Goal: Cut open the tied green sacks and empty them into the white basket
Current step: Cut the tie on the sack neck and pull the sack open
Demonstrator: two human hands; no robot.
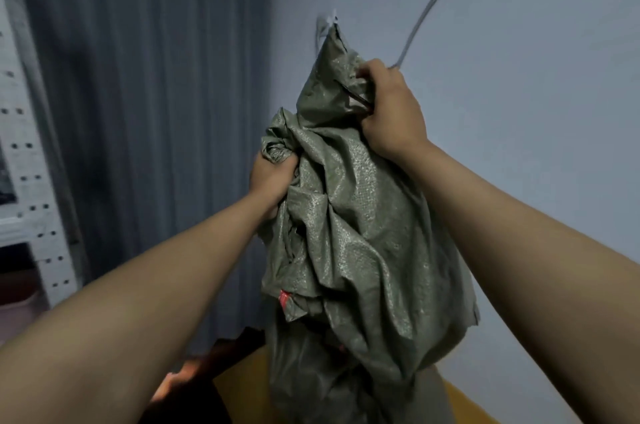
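Observation:
A crumpled green woven sack point(356, 233) hangs in front of me, held up high by both hands. My left hand point(272, 177) grips a bunched fold on the sack's left side. My right hand point(389, 112) clutches the upper corner, higher than the left. The sack droops down towards the bottom of the view, and a bit of red point(285, 299) shows at a fold on its lower left. Its lower end is hidden at the frame's bottom edge. No white basket is in view.
A grey curtain point(149, 112) hangs at the left, next to a white perforated rack point(31, 181). The pale wall point(519, 112) behind carries a grey cable point(426, 11) and a small hook. Dark and yellow shapes point(242, 378) lie low beneath the sack.

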